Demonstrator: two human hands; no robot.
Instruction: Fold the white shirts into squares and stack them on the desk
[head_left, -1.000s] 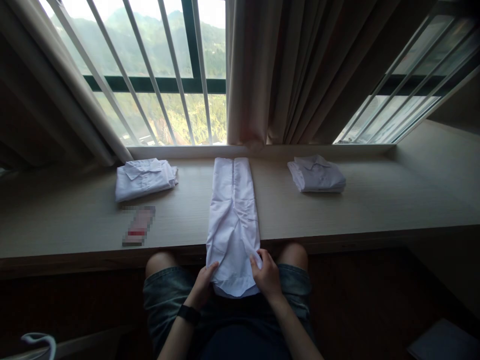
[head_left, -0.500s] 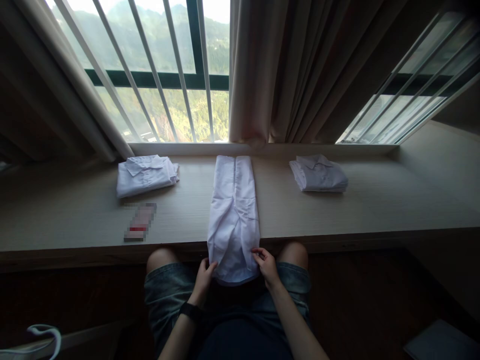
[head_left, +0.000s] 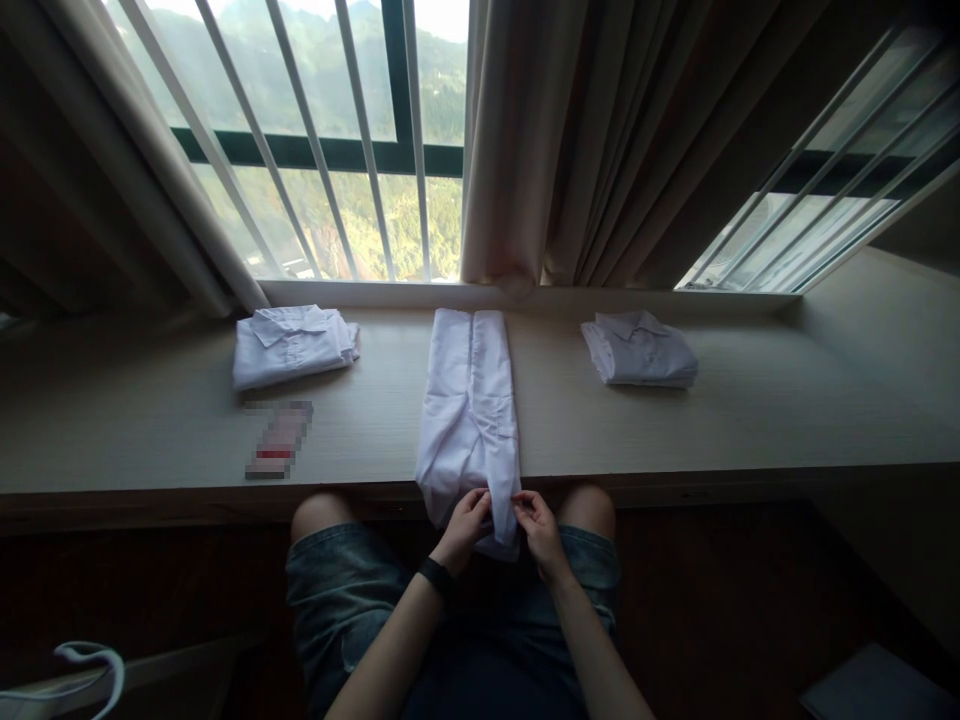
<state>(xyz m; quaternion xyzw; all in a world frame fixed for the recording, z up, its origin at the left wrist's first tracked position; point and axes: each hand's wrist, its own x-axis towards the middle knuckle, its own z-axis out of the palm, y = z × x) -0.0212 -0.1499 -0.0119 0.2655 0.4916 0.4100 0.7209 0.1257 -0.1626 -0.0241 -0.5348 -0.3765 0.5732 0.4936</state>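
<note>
A white shirt (head_left: 471, 400), folded into a long strip, lies on the desk in front of me, and its near end hangs over the front edge toward my lap. My left hand (head_left: 469, 520), with a dark band on the wrist, pinches the cloth near the middle of the hanging end. At that end's right side my right hand (head_left: 536, 520) holds the shirt's edge between thumb and fingers. One folded white shirt (head_left: 292, 350) rests on the desk to the left. Another folded white shirt (head_left: 641, 350) sits to the right.
On the pale desk (head_left: 375, 430), a pixelated flat item (head_left: 279, 440) lies below the left shirt. Behind are curtains (head_left: 517, 150) and a barred window (head_left: 322, 150). A white hook-like piece (head_left: 97, 660) is at the lower left; a pale flat object (head_left: 877, 685) is at the lower right.
My left hand has moved rightward from the shirt's left edge to the middle of its hanging end, bunching the cloth there. My right hand stays at the right edge.
</note>
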